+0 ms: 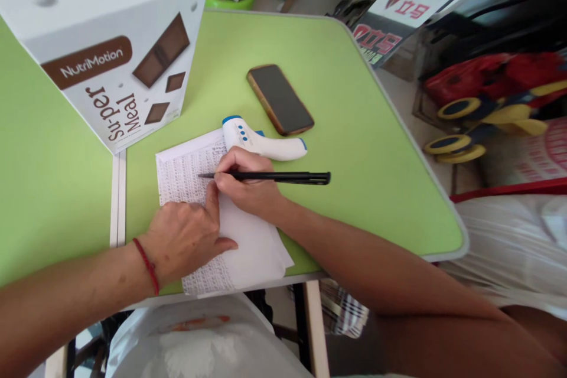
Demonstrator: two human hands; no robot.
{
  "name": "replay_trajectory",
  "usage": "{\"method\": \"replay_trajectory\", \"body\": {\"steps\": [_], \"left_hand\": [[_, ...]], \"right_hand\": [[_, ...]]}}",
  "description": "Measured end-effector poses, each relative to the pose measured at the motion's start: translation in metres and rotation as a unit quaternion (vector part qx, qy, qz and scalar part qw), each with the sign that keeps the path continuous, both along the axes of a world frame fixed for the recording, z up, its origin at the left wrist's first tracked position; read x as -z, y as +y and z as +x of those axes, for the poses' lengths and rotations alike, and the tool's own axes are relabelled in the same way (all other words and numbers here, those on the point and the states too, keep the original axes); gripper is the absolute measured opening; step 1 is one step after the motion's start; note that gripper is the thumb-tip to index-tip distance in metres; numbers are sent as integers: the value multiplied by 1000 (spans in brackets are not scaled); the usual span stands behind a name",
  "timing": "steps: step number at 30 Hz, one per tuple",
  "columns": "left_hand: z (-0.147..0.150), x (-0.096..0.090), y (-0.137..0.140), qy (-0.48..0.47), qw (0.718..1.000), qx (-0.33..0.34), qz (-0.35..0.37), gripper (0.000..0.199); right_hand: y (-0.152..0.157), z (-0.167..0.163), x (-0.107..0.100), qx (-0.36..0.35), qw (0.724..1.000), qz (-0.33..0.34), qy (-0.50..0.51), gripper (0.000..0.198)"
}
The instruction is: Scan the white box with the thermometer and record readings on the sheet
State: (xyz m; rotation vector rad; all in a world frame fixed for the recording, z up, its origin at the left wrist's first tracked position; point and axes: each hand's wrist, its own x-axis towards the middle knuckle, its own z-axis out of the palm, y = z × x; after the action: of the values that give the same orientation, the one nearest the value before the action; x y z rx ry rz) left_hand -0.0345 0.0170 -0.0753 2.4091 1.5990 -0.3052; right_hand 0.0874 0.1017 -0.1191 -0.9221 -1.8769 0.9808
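Pen [270, 177] between right hand [248, 186] fingers [230, 162]

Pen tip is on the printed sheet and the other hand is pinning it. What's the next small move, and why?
Probably keep the left hand pressing the sheet and draw the pen along the printed rows. The right hand grips it with the tip on the text, and the thermometer lies just beyond its knuckles, so short strokes seem wise.

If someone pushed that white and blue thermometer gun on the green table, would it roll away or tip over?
The thermometer gun lies flat on its side beside the paper, so it probably would not tip. Its bent, angled shape suggests it would slide or spin rather than roll. The hard, smooth-looking shell on the smooth green table may let it skid easily toward the phone.
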Motion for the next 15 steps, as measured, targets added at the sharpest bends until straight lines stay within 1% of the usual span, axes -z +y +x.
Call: {"method": "replay_trajectory", "body": {"steps": [8, 15], "left_hand": [[0, 1, 1, -2, 1000, -1, -4, 70], [-1, -1, 1, 2, 1000, -5, -22, 66]], "right_hand": [[0, 1, 1, 1, 1000, -4, -1, 12], [0, 2, 0, -12, 1000, -6, -7, 12]]}}
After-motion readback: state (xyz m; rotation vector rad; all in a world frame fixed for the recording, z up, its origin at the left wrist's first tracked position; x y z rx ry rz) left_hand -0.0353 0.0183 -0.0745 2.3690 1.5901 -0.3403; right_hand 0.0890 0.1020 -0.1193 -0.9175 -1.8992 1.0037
